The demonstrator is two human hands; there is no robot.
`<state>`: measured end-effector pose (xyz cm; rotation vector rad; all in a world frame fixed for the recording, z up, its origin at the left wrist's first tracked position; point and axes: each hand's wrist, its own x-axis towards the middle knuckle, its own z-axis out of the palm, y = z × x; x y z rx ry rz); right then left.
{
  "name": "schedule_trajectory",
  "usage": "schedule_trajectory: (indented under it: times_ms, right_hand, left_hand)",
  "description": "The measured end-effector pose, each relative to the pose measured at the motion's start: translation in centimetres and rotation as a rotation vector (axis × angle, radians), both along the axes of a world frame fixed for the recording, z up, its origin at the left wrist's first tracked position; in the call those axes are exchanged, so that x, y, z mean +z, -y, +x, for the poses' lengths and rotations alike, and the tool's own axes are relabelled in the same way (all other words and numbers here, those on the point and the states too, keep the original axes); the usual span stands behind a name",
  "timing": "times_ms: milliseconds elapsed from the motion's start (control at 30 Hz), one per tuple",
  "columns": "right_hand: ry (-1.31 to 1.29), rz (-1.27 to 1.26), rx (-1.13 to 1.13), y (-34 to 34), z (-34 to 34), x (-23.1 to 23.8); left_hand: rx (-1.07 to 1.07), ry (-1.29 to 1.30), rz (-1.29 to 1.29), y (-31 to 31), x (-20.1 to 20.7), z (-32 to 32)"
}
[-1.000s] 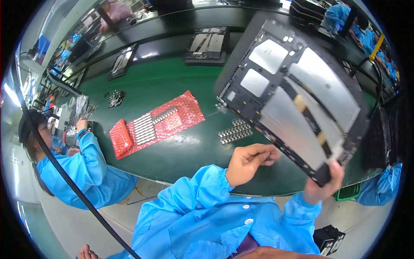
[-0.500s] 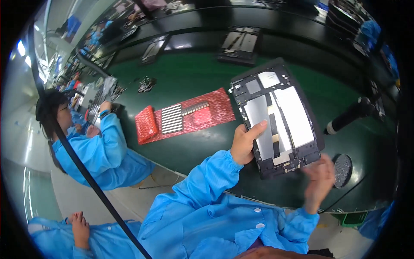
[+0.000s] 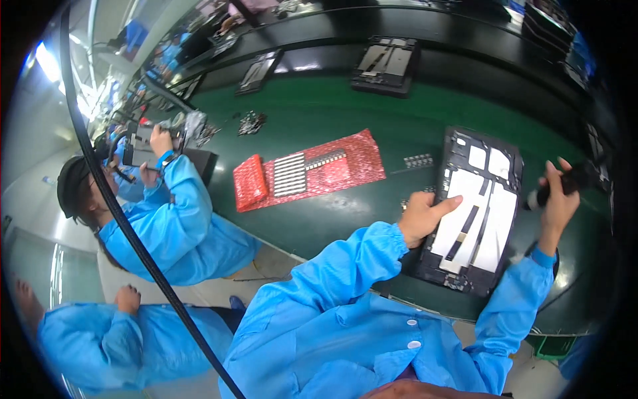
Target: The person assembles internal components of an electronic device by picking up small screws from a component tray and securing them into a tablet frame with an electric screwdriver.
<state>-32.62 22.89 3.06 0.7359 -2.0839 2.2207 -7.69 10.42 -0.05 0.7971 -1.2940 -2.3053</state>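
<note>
Head view is showing the left hand (image 3: 420, 218) pinching the opened tablet (image 3: 498, 213) by its left edge, while the right hand (image 3: 559, 201), now away from the tablet's lower corner, is reaching to the black cylinder (image 3: 585, 177); I cannot tell if its fingers are closing. So only the left hand is steadying the tablet, which is lying on or just above the green table (image 3: 325, 229), right of the red bubble wrap (image 3: 364, 151).
</note>
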Motion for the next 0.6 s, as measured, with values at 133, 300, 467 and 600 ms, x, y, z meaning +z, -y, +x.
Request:
schedule_trajectory:
  times_ms: [133, 300, 467, 600]
  right_hand:
    - [-0.127, -0.152, -0.063, -3.6, 1.1, 0.2]
    - [-0.080, -0.020, -0.125, -5.2, 4.9, 2.1]
    - [-0.104, -0.208, -0.014, -9.8, 3.5, 3.9]
    - [-0.150, -0.214, -0.064, -12.0, 2.2, 2.5]
  left_hand:
    - [-0.036, 0.120, -0.007, -1.1, -0.1, -1.3]
    - [-0.089, 0.206, -0.099, -0.5, -2.3, -3.4]
    - [-0.093, 0.194, -0.104, -1.2, -0.6, -4.9]
    - [-0.176, 0.213, -0.161, -1.5, -0.8, -6.3]
